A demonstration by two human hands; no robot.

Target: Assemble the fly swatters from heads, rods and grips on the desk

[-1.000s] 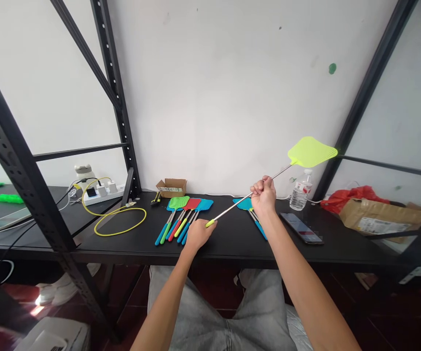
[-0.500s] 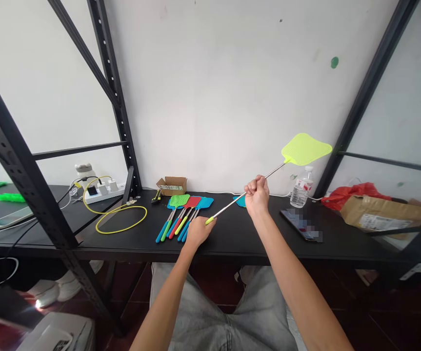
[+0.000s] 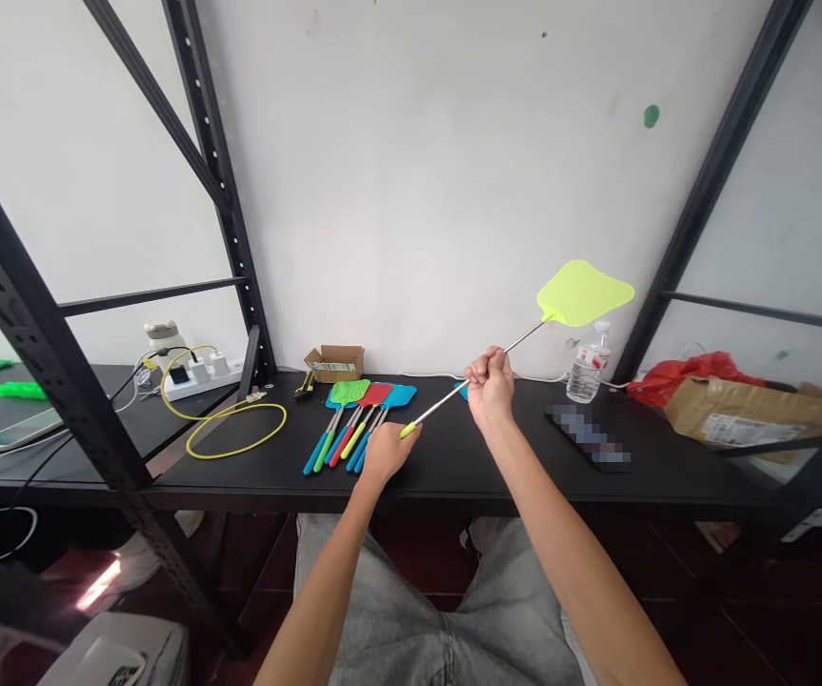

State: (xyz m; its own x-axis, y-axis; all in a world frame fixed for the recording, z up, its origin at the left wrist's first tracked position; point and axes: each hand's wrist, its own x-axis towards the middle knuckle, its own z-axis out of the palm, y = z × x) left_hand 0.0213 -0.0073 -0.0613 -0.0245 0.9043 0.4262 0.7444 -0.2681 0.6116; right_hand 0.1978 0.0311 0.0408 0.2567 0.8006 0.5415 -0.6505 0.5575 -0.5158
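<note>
A yellow fly swatter (image 3: 586, 293) with a thin metal shaft is held slantwise above the table, its head up to the right. My left hand (image 3: 386, 450) is closed round its yellow handle. Farther up, my right hand (image 3: 491, 386) has its fingers closed on the metal shaft. Beside my left hand, several fly swatters with blue, green, red and yellow handles lie side by side; a green swatter head (image 3: 349, 392) and a red swatter head (image 3: 376, 393) show among them. Behind my right hand, only a bit of a blue piece (image 3: 463, 392) shows.
On the black table (image 3: 239, 481) stand a small cardboard box (image 3: 336, 364) and a water bottle (image 3: 589, 367). A phone (image 3: 589, 440) lies at right, near a parcel (image 3: 746, 414) and a red bag (image 3: 703, 376). A yellow cable (image 3: 274, 438) loops at left by a power strip (image 3: 207, 378).
My right hand has shifted a little left and down, and the swatter's head has come slightly left with it. My left hand stays almost in place on the handle.
</note>
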